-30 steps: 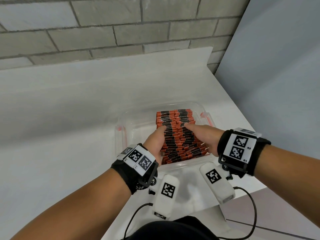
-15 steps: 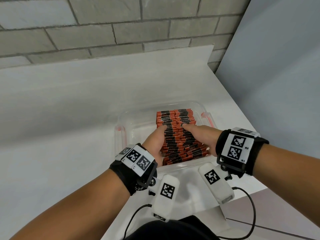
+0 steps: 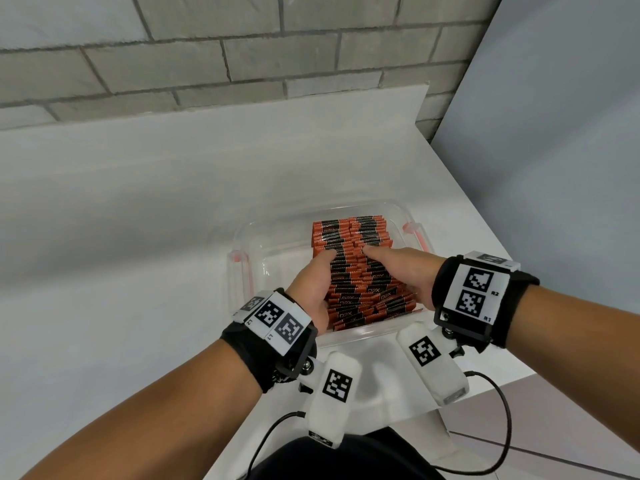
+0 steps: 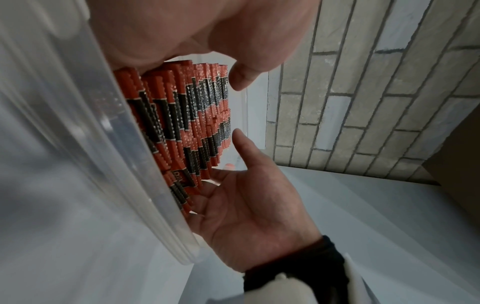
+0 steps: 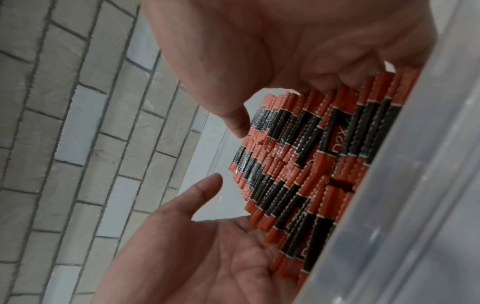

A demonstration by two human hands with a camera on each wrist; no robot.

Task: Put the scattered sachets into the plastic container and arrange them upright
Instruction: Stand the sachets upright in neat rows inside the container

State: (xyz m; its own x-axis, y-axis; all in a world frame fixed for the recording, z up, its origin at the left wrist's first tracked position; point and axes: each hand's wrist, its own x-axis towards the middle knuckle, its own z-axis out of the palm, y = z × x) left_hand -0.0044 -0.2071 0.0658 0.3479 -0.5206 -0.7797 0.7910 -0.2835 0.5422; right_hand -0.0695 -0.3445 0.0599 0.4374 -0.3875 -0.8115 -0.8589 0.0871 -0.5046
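I'm standing at the white counter (image 3: 145, 209), which is running up to a grey brick wall (image 3: 207, 57). The clear plastic container (image 3: 251, 271) is sitting on the counter near its front edge, right below me. The orange-and-black sachets (image 3: 356, 258) are packed on edge in a row that is filling the right half of the container; the ones nearest me are leaning and lying looser. I'm cupping that row from both sides. My left hand (image 3: 313, 289) is pressing its palm against the left face of the sachets, thumb lying on top, fingers down the side; how far those fingers are spread I cannot tell. My right hand (image 3: 403, 271) is pressing on the right face with its thumb on the top edges. In the left wrist view its fingers (image 4: 207, 193) are lying together, fairly straight, flat against the sachets.
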